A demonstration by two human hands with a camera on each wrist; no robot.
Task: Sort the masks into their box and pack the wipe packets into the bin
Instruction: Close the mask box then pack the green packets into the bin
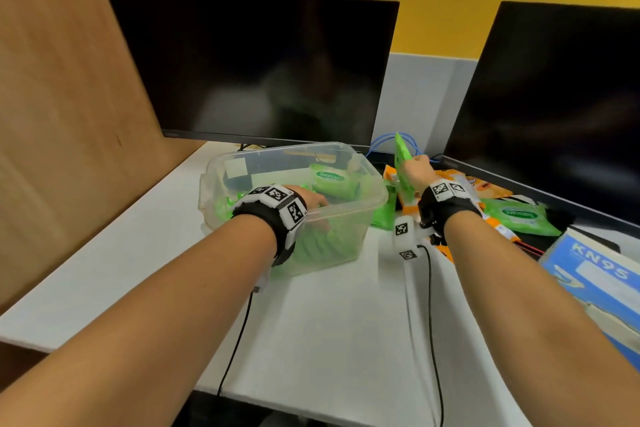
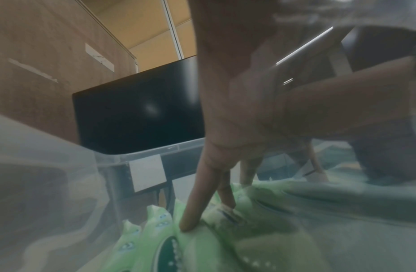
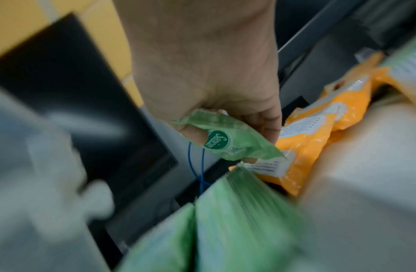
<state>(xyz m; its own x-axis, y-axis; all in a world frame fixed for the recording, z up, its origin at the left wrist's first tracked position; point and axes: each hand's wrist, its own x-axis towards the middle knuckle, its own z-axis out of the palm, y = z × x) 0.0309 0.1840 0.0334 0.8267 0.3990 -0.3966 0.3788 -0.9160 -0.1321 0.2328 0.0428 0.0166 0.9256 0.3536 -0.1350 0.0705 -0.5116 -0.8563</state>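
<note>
White desk: carries all items below. Two dark monitors along far edge. Clear plastic bin at middle of desk, in front of left monitor, holding several green wipe packets. Blue KN95 mask box at right edge, lying tilted. Loose pile between bin and right monitor: orange packets, one more green wipe packet flat near mask box. No masks discernible.

Left hand: inside bin, fingers extended straight, tips pressing on green packets in the bin. Right hand: raised over pile just right of bin, fingers curled round held green wipe packet, packet standing on end, upper part above fist.
</note>
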